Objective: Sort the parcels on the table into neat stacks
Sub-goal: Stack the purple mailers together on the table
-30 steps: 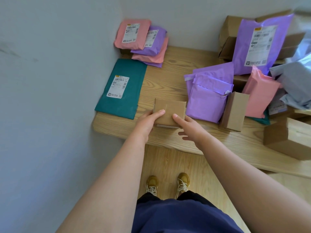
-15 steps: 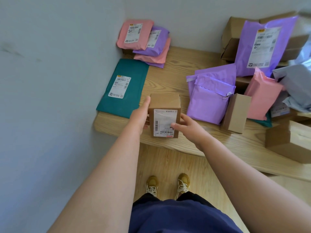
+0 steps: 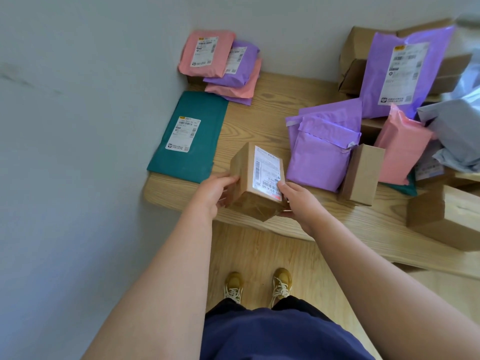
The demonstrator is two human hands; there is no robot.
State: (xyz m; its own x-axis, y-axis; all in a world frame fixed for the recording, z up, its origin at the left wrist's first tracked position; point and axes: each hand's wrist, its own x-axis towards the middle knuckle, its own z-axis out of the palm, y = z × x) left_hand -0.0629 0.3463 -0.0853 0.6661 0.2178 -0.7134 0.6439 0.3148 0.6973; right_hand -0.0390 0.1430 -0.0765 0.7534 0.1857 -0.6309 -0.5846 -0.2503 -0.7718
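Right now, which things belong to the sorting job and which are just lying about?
Job: labelled box in left hand and right hand; teal mailer; pink-purple stack; purple mailers; upright box; pink mailer; table.
Not the job: shoes; floor.

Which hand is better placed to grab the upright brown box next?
Probably right: the right hand is nearer the upright box; the left hand grips the labelled box on its far side.
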